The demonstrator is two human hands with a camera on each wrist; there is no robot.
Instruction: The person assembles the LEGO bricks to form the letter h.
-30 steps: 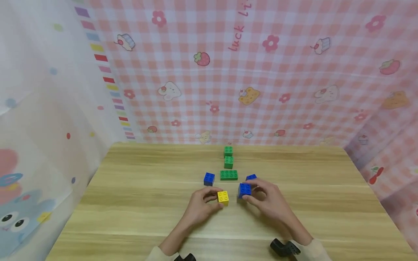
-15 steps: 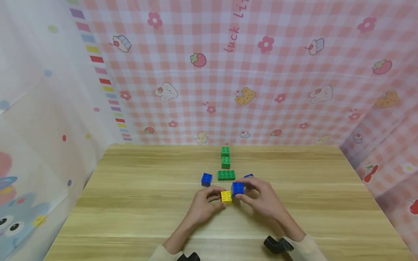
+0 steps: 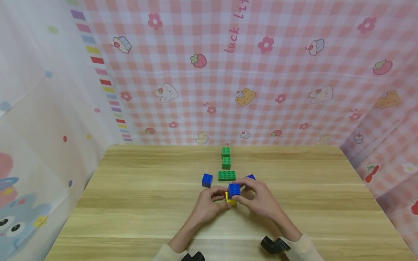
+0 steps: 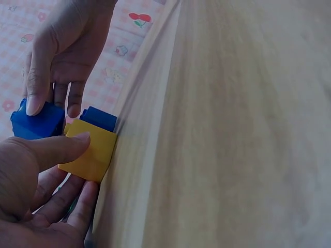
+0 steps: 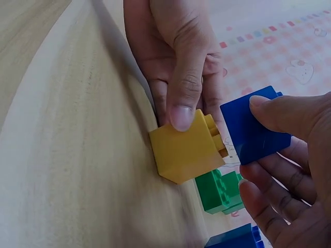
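My left hand [image 3: 209, 204] pinches a yellow toy building block [image 5: 186, 150] between thumb and fingers, low at the tabletop. Just above its studs, my right hand [image 3: 259, 197] holds a blue toy building block [image 3: 234, 190] by its sides. In the head view the blue block covers part of the yellow one. The right wrist view shows a narrow gap between the yellow block's studs and the underside of the blue block. Thumbs of both hands lie flat on the blocks' near faces.
A second blue block [image 3: 207, 180] stands left of the hands, and a third blue block [image 3: 250, 177] is partly hidden behind the right hand. Farther back lie a long green block [image 3: 226, 175] and two small green blocks [image 3: 226, 163] in line on the wooden table [image 3: 147, 203].
My right hand has carried the blue block leftward until it is over the yellow block. My left hand has shifted slightly right with the yellow block.
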